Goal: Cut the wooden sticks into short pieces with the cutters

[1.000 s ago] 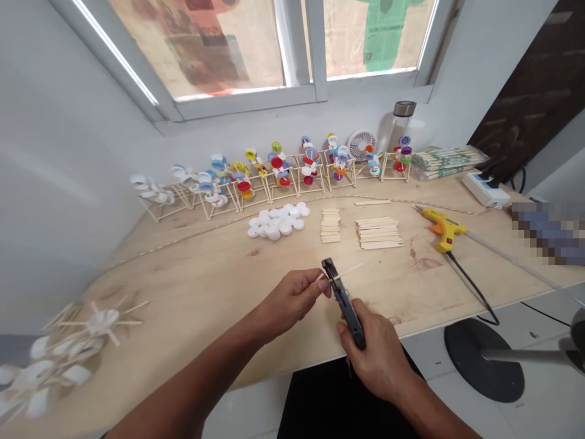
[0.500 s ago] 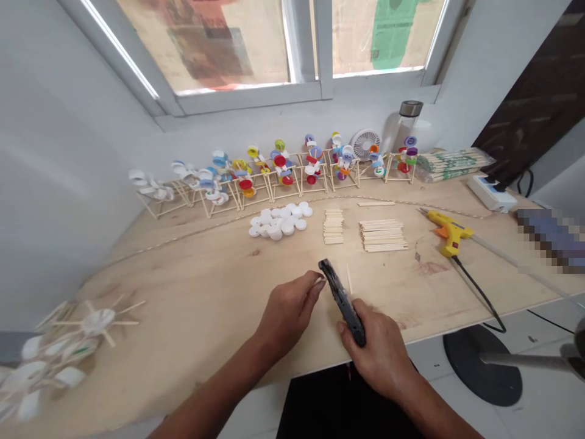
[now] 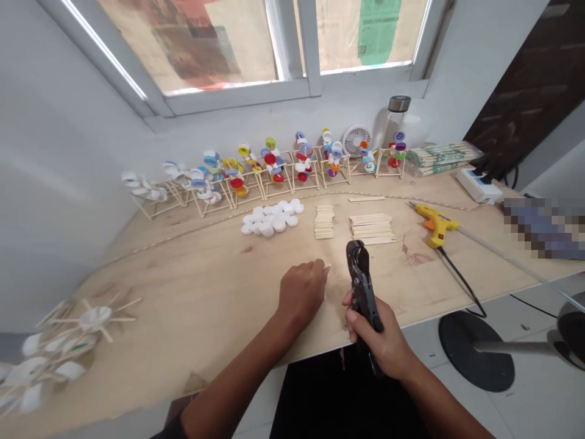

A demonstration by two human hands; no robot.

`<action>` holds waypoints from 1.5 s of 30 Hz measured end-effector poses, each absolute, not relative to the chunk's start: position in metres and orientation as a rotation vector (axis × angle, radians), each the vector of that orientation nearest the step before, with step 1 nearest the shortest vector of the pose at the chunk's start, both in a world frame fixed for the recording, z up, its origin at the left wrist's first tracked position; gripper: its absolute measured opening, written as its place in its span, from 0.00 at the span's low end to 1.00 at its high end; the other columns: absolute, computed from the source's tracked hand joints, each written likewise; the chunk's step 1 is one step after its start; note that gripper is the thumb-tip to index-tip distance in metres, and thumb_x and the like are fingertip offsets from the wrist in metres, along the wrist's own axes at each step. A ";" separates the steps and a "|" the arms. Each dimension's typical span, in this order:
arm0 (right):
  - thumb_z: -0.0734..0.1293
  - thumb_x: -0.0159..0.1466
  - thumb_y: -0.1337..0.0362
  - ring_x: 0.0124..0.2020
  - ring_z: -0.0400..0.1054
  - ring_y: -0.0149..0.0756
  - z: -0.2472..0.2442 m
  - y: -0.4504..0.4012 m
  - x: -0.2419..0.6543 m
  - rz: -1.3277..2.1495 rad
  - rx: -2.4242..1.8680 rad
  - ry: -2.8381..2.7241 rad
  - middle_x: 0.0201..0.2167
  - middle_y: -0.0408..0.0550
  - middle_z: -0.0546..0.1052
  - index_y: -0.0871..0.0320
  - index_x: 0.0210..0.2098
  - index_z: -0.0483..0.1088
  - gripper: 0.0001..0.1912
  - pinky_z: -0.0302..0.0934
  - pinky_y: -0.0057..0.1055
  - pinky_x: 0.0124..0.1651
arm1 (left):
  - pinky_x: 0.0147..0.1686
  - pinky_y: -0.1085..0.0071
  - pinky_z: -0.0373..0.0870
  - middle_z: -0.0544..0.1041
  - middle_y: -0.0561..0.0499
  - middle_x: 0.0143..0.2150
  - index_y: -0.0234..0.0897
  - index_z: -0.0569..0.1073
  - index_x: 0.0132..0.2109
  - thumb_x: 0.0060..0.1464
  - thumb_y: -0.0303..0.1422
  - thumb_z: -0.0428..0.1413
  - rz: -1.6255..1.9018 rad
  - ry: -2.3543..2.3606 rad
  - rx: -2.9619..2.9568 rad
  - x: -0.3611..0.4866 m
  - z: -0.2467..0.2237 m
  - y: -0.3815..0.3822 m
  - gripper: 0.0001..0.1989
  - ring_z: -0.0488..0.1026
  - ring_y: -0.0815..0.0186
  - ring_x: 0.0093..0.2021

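Gripping dark cutting pliers (image 3: 359,271) upright, my right hand (image 3: 368,329) sits at the front edge of the plywood surface (image 3: 196,286), its fingers (image 3: 361,329) wrapped firmly around the handles. My left hand (image 3: 301,296) lies curled on the surface, its fingers (image 3: 315,271) closed; any small held piece cannot be made out. Beyond stand stacked craft sticks (image 3: 372,229), white bottle caps (image 3: 271,218) and a yellow hot glue gun (image 3: 436,222).

- Bright daylight comes through the papered window panes (image 3: 201,42), which glow pale, with a thin glare along the frame
- Even, soft light on the worktop (image 3: 183,286); shadows are faint
- Right hand (image 3: 379,341) and pliers (image 3: 363,286) look sharp
- White bottle-cap wheels (image 3: 31,378) at lower left are smeared with blur
- Wide-angle bowing bends the worktop edge
- A pixelated patch (image 3: 543,227) hides part of the right side
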State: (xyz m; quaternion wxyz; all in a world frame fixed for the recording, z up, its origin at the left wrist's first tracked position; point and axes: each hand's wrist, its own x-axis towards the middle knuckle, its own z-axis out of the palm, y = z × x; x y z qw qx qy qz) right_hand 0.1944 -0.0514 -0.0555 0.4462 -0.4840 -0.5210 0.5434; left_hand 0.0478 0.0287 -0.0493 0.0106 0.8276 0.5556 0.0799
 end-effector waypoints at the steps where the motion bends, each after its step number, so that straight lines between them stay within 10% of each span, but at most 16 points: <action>1: 0.59 0.62 0.62 0.21 0.62 0.28 -0.056 -0.052 0.195 1.348 -1.191 -1.301 0.21 0.38 0.65 0.58 0.39 0.61 0.07 0.58 0.27 0.27 | 0.28 0.69 0.59 0.74 0.47 0.28 0.36 0.68 0.33 0.59 0.34 0.40 0.174 1.776 2.581 0.049 -0.051 0.027 0.14 0.71 0.61 0.30; 17: 0.59 0.62 0.65 0.22 0.62 0.28 -0.057 -0.053 0.200 1.345 -1.143 -1.334 0.20 0.38 0.64 0.57 0.39 0.61 0.06 0.58 0.27 0.29 | 0.24 0.70 0.60 0.74 0.45 0.27 0.35 0.62 0.43 0.59 0.34 0.40 -0.293 1.636 2.568 0.057 -0.054 0.022 0.10 0.73 0.58 0.29; 26: 0.59 0.62 0.65 0.22 0.62 0.29 -0.058 -0.054 0.200 1.312 -1.167 -1.360 0.20 0.38 0.65 0.57 0.39 0.60 0.06 0.58 0.27 0.28 | 0.25 0.71 0.58 0.71 0.51 0.24 0.34 0.64 0.33 0.59 0.29 0.42 -0.014 0.983 3.141 0.041 -0.057 0.046 0.09 0.68 0.66 0.24; 45: 0.59 0.62 0.62 0.21 0.63 0.30 -0.055 -0.055 0.198 1.260 -1.210 -1.397 0.19 0.38 0.66 0.58 0.39 0.62 0.08 0.59 0.28 0.28 | 0.30 0.70 0.57 0.69 0.49 0.32 0.39 0.70 0.36 0.59 0.33 0.45 0.259 1.543 2.809 0.030 -0.067 0.010 0.10 0.63 0.65 0.31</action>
